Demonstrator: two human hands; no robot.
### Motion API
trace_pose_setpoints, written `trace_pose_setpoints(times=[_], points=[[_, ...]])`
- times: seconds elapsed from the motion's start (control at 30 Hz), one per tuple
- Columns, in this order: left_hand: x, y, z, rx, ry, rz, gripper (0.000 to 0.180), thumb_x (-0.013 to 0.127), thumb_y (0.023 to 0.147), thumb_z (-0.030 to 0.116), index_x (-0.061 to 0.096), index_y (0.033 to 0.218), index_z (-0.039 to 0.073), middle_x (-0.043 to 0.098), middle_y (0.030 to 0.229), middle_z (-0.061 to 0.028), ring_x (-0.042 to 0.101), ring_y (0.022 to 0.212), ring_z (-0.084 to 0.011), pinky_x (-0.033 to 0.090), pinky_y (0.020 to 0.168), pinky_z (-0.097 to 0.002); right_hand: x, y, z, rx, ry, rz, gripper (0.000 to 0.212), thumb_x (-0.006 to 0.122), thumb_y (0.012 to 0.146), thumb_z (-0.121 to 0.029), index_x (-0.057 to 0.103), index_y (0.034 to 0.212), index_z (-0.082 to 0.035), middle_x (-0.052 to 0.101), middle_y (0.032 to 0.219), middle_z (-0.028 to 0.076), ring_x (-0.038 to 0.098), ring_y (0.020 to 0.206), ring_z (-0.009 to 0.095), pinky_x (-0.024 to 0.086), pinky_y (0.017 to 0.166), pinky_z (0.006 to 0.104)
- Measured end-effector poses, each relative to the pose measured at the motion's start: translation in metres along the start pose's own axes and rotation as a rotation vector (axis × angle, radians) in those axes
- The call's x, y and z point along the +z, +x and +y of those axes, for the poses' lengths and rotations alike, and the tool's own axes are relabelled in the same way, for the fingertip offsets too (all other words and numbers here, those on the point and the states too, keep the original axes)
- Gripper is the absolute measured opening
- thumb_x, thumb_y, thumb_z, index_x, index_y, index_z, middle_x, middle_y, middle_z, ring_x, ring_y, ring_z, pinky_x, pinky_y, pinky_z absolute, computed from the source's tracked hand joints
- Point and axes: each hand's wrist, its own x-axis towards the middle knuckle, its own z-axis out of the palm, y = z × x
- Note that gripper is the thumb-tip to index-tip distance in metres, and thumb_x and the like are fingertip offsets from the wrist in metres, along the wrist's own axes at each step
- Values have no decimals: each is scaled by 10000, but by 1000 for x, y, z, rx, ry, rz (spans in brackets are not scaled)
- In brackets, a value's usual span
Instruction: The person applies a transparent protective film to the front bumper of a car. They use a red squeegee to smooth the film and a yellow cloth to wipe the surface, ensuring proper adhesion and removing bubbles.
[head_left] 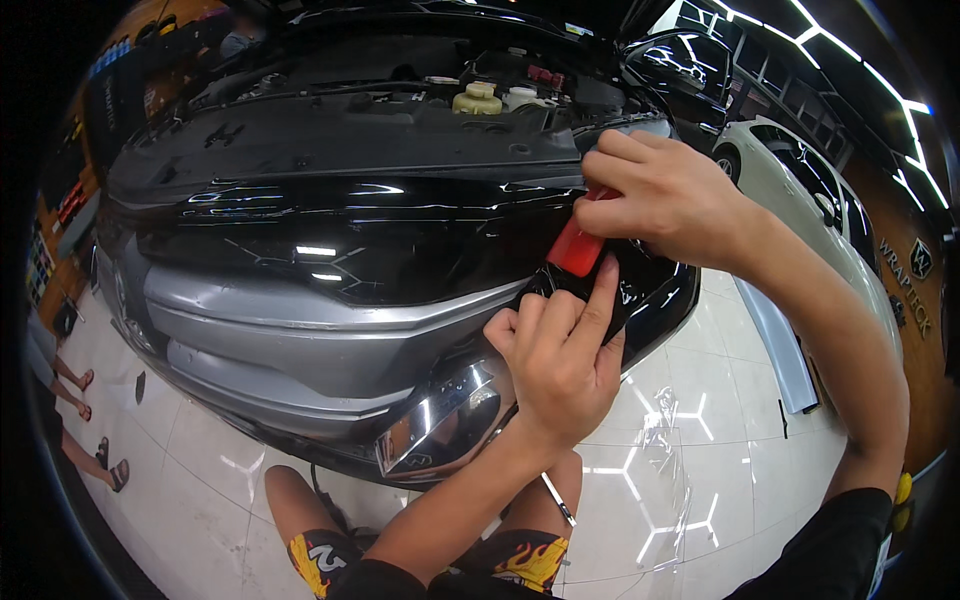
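Note:
A red squeegee (pixel 575 248) is gripped in my right hand (pixel 655 190), its lower edge against the glossy black film on the front corner of a car. Just below it, my left hand (pixel 565 360) has its index finger stretched up beside the squeegee, touching the black film (pixel 640 280). The other left fingers are curled in at loose, wrinkled film; their tips are hidden. Glossy black covers the upper front panel (pixel 400 230), with silver bodywork (pixel 270 310) showing below. A shiny chrome-like trim piece (pixel 450 420) sits under my left wrist.
The hood is up over the engine bay (pixel 400 85). A light-coloured car (pixel 800 180) stands at the right, with a long pale panel (pixel 780 340) on the floor beside it. Clear film scraps (pixel 665 430) lie on the tiles. Other people's legs (pixel 85 440) show at the left.

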Motion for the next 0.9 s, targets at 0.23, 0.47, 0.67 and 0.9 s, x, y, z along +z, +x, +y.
trace_pose_setpoints(times=[0.23, 0.47, 0.67, 0.9], points=[[3, 0, 1, -10, -11, 4, 637, 806, 748, 43, 719, 1378, 49, 518, 817, 4, 505, 816, -194, 264, 861, -396, -3, -7, 10, -46, -122, -126, 250, 735, 797, -86, 647, 1002, -200, 601, 1029, 32, 600, 1036, 241, 495, 867, 356], [8, -3, -3, 37, -10, -9, 659, 828, 744, 75, 709, 1392, 65, 485, 816, 9, 489, 815, -195, 266, 846, -406, -16, -17, 46, 8, -238, -191, 422, 772, 717, 24, 632, 1049, -195, 602, 1099, 47, 587, 1090, 257, 498, 896, 377], [6, 0, -1, 37, -20, -26, 655, 835, 743, 95, 710, 1385, 74, 487, 826, 3, 495, 840, -202, 275, 859, -410, -42, -13, 30, 119, -385, -80, 484, 789, 726, 70, 628, 1090, -205, 621, 1160, 31, 586, 1168, 259, 521, 946, 377], [3, -2, -3, 17, 30, -65, 711, 819, 767, 142, 657, 1457, 87, 513, 896, -4, 513, 900, -222, 289, 884, -427, -47, 0, -6, 153, -179, -1, 400, 755, 684, 94, 661, 1030, -83, 645, 1119, 70, 619, 1104, 298, 551, 904, 415]])
